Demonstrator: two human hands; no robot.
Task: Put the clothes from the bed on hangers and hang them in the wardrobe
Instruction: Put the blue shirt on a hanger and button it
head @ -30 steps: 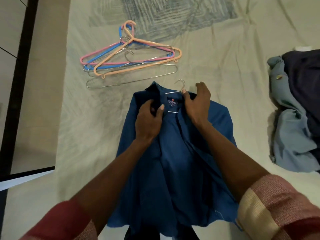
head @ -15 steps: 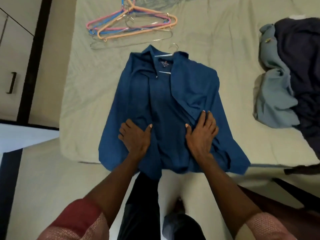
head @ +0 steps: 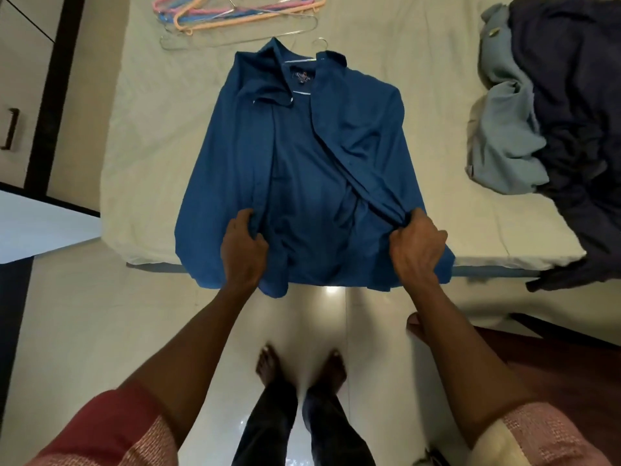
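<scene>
A blue shirt [head: 302, 156] lies open and face up on the bed [head: 151, 136], its hem hanging over the near edge. A wire hanger [head: 321, 45] sits inside its collar, with the hook poking out at the top. My left hand [head: 242, 252] grips the left front panel near the hem. My right hand [head: 418, 245] grips the right front panel near the hem. A heap of spare hangers [head: 242, 15], pink, orange, blue and wire, lies on the bed beyond the collar.
A pile of grey-blue and dark navy clothes [head: 551, 129] lies on the right of the bed, partly hanging over its edge. A cabinet with a dark handle [head: 10, 129] stands at the left. My bare feet [head: 302, 364] stand on the glossy floor.
Both hands slid from the collar down the shirt front to the hem, then went from lying flat on it to gripping the front panels. The view tilted down and back.
</scene>
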